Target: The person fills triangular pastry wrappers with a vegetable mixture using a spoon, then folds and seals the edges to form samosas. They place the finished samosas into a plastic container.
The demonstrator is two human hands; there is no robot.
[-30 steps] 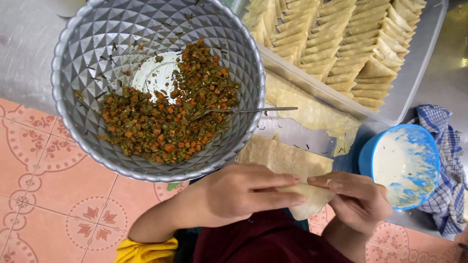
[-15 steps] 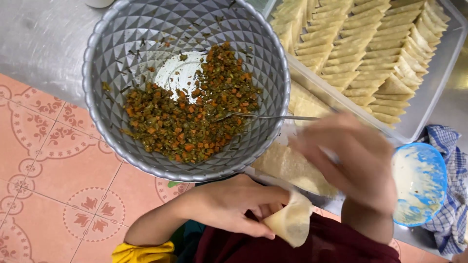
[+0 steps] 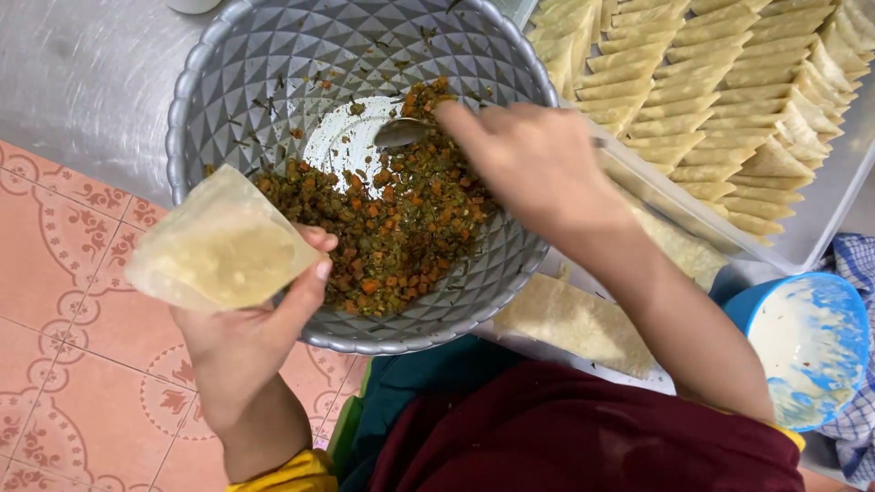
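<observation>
- Since half a second ago, your right hand (image 3: 533, 164) has come down into the bowl and taken hold of the spoon, and your left hand (image 3: 246, 337) has carried the folded pastry cone out to the bowl's left rim.
- Your left hand is closed loosely around the pastry cone (image 3: 219, 251), thumb pressed on its lower edge, fingers hidden behind it; the cone's mouth faces up and looks unfilled.
- Your pastry cone sits just outside the bowl (image 3: 228, 64), overlapping its left rim from this view.
- Your right hand is curled shut on the handle of the spoon (image 3: 401, 132); only the spoon's head shows, lying at the top edge of the filling, beside the bare patch of the bowl's floor.
- Your filling (image 3: 392, 237), a chopped mix of green and orange bits, covers the near half of the grey faceted bowl.
- Right of the bowl, touching its rim, is a clear tray (image 3: 820, 210) packed with rows of folded pastry triangles (image 3: 720, 100).
- Below the bowl on its right side, flat pastry sheets (image 3: 574, 319) lie stacked, partly under your right forearm.
- Further right of the bowl, past your forearm, stands a blue bowl (image 3: 807, 333) smeared with white paste, and a blue checked cloth (image 3: 857, 264) lies against its far side.
- Left of the bowl and below it, you have pink patterned floor tiles (image 3: 64, 273); above them, a grey metal surface (image 3: 82, 82) runs beneath the bowl.
- Nearest to you, below the bowl, your dark red garment (image 3: 565, 437) fills the bottom of the view.
</observation>
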